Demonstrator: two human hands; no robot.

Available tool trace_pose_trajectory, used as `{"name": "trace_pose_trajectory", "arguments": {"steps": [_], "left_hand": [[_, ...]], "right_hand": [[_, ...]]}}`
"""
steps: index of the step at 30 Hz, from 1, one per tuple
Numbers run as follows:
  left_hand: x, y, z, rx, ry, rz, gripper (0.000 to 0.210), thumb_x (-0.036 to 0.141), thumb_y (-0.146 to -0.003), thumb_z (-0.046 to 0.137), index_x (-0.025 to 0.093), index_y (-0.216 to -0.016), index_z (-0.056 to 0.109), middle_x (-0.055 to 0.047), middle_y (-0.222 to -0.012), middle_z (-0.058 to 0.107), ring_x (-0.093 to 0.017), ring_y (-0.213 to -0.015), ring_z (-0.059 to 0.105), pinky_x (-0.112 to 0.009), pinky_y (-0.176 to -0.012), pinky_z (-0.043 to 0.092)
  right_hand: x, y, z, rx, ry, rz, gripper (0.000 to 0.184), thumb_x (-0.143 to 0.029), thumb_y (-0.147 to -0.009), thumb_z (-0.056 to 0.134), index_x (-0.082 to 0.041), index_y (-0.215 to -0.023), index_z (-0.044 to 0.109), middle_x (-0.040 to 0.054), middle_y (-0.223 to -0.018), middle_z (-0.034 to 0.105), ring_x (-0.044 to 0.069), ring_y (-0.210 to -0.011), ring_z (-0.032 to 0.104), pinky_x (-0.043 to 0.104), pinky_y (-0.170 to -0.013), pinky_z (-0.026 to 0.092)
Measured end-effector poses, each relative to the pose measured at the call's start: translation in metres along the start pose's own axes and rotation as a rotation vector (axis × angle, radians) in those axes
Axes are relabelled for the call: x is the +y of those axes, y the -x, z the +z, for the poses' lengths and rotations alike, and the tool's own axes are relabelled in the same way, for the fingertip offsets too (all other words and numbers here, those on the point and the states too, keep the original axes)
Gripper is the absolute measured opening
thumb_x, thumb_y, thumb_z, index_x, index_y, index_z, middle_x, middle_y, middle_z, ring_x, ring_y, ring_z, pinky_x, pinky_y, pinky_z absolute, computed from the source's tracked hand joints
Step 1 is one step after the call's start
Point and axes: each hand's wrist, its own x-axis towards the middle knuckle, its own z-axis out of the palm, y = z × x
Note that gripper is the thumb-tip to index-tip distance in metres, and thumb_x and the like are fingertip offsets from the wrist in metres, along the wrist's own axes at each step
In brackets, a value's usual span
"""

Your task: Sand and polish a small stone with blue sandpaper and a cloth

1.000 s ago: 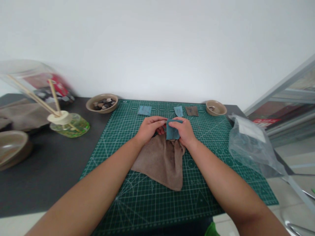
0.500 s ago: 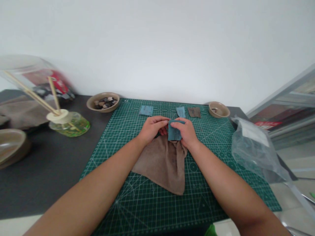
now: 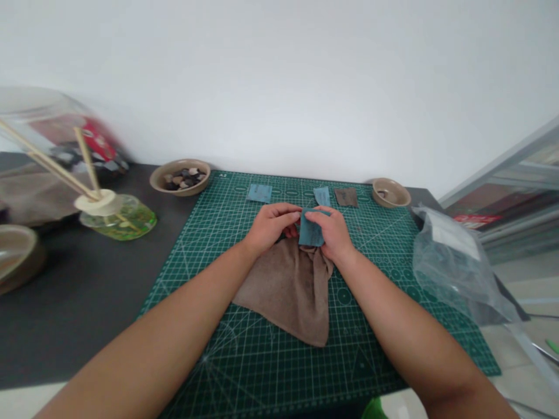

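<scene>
Over the middle of the green cutting mat (image 3: 209, 233), my right hand (image 3: 336, 235) grips a blue piece of sandpaper (image 3: 311, 230), its thumb lying across the upper part. My left hand (image 3: 275, 227) is closed right beside it, thumb and fingers pinched together at the sheet's left edge. What the left fingers hold is hidden. A brown cloth (image 3: 290, 291) hangs and spreads below both hands, partly bunched under the right one.
Behind my hands lie two blue sandpaper pieces (image 3: 259, 192) and a brown piece (image 3: 346, 196). A bowl of stones (image 3: 159, 181) stands back left, a smaller bowl (image 3: 391, 195) back right. A reed diffuser (image 3: 122, 218) is at left, a clear plastic bag (image 3: 454, 267) at right.
The view has shifted slightly. Both hands stay together at the blue sandpaper, with the right thumb and the sheet moved very little.
</scene>
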Motion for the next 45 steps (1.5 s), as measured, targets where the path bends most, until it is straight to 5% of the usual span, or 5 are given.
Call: {"name": "trace_pose_trajectory", "arguments": {"steps": [19,27,45], "left_hand": [[-0.001,0.001,0.000,-0.021,-0.121,0.032,0.038,0.037,-0.072,0.086,0.013,-0.100,0.080,-0.002,-0.075,0.075,-0.012,-0.056,0.063,-0.025,-0.056,0.054],[0.001,0.000,0.001,0.007,-0.072,0.008,0.051,0.038,-0.068,0.090,0.013,-0.110,0.074,-0.002,-0.074,0.075,-0.012,-0.053,0.063,-0.025,-0.053,0.052],[0.003,-0.002,0.001,0.038,-0.127,0.010,0.039,0.043,-0.065,0.093,0.014,-0.081,0.074,0.000,-0.060,0.069,-0.011,-0.050,0.059,-0.022,-0.049,0.047]], "right_hand": [[0.005,-0.004,-0.015,0.006,0.377,-0.207,0.021,-0.041,-0.070,0.082,-0.021,-0.072,0.077,-0.0007,-0.063,0.070,0.019,-0.063,0.061,0.030,-0.059,0.044],[0.008,-0.006,-0.017,-0.018,0.359,-0.221,0.023,-0.045,-0.073,0.079,-0.022,-0.072,0.076,-0.0004,-0.066,0.070,0.019,-0.064,0.062,0.031,-0.062,0.046],[0.006,-0.005,-0.016,-0.017,0.270,-0.231,0.018,-0.040,-0.071,0.080,-0.022,-0.074,0.076,-0.0011,-0.068,0.071,0.019,-0.066,0.062,0.030,-0.064,0.047]]}}
